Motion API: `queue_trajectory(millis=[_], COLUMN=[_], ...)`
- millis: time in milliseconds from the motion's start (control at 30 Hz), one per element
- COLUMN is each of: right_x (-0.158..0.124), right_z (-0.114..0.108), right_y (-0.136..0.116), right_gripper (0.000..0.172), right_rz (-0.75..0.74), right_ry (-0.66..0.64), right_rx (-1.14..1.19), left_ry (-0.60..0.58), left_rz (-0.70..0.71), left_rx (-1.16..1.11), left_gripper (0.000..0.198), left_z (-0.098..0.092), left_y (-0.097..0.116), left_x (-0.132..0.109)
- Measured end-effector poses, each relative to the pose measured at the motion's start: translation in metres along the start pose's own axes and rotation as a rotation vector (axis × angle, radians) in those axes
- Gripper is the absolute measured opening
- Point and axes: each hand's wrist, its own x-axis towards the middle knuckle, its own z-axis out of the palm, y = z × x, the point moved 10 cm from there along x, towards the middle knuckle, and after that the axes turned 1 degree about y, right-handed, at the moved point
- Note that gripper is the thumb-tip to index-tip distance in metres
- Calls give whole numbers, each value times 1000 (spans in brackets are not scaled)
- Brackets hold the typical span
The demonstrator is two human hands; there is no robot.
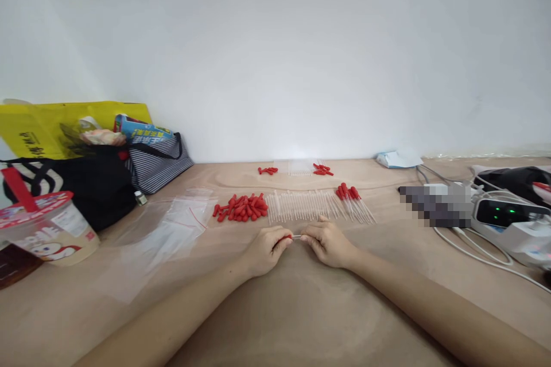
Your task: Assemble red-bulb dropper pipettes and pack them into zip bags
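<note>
My left hand [264, 251] pinches a red rubber dropper bulb [288, 237], mostly covered by the fingers. From the other side, my right hand [330, 245] grips a thin clear tube [297, 236]. Bulb and tube are in line and meet between the hands; how deep the tube sits is hidden. Just beyond the left hand lies a heap of red bulbs [241, 208]. A row of clear tubes [301, 206] stretches behind both hands. To its right, several droppers [353, 202] lie together, red bulbs on their tubes.
Near the wall are small red bulbs [267, 171], short tubes [300, 169] and red-topped pieces [322, 170]. Zip bags [172, 235], a drink cup [54, 235] and a striped bag [159, 163] occupy the left. On the right are a face mask [398, 159], cables and a charger [505, 213].
</note>
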Motion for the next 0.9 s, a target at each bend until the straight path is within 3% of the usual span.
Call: queue_trajectory(millis=[233, 400, 900], right_x=[2, 0, -7], right_z=[2, 1, -1], right_y=[-5, 3, 5], right_gripper=[24, 24, 24], right_rz=[-50, -19, -55], right_ry=[29, 6, 13], right_rx=[-44, -39, -64], left_ry=[-3, 64, 44], left_rz=[16, -49, -204], left_rx=[12, -47, -140], left_gripper=[22, 20, 18], left_z=[1, -6, -5], left_y=[1, -8, -20], left_x=[-1, -1, -2])
